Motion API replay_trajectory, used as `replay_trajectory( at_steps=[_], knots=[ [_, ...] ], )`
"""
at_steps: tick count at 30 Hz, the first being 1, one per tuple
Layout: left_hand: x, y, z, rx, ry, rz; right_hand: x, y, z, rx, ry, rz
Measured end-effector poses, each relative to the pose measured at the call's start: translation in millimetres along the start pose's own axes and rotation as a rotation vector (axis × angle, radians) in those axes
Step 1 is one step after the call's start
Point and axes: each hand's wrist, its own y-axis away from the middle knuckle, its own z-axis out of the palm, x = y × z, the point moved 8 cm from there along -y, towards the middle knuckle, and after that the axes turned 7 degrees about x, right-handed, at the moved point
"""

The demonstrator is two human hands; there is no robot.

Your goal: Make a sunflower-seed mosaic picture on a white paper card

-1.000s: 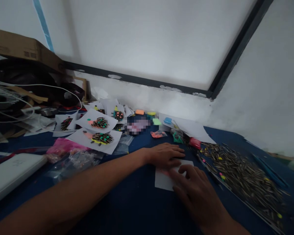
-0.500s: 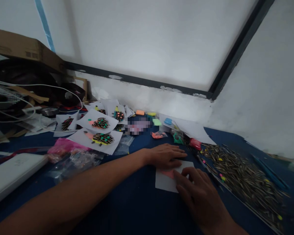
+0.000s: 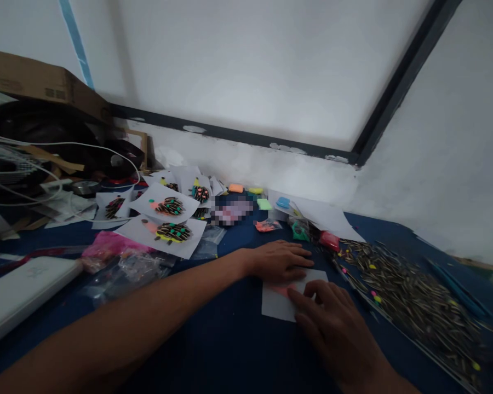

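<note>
A small white paper sheet [image 3: 277, 310] lies on the blue table, with a flat patch of salmon-pink clay [image 3: 285, 288] on it. My left hand [image 3: 278, 260] rests palm down over the sheet's far edge, fingers stretched out. At the near right of the sheet, my right hand [image 3: 334, 324] has its index fingertip on the edge of the clay; the other fingers are bent and stand apart. Part of the clay and the sheet's right side are hidden by the hands.
Striped sunflower seeds [image 3: 421, 312] are heaped at the right. Finished seed pictures [image 3: 170, 205] lie at the back left, near crumpled plastic bags [image 3: 139, 271]. Clay blocks [image 3: 264, 204] and a red clay packet [image 3: 329, 241] sit toward the back. A white box [image 3: 28, 293] stands left.
My right index finger has slid slightly left along the clay. The left hand stays in place. The view has shifted a little.
</note>
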Motion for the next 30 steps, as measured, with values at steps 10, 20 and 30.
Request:
replay_trajectory(
  at_steps=[10, 20, 30],
  knots=[
    [-2.6, -0.3, 0.3, 0.006, 0.035, -0.02, 5.1, 2.1, -3.1, 0.038, 0.0, 0.033],
    [-2.5, -1.0, -0.5, 0.012, 0.05, -0.001, 3.2, 2.6, -0.5, 0.015, 0.002, 0.025],
    [-1.9, -0.2, -0.1, -0.016, 0.043, -0.019, 1.2, -0.4, 0.2, -0.012, 0.023, -0.019]
  ],
)
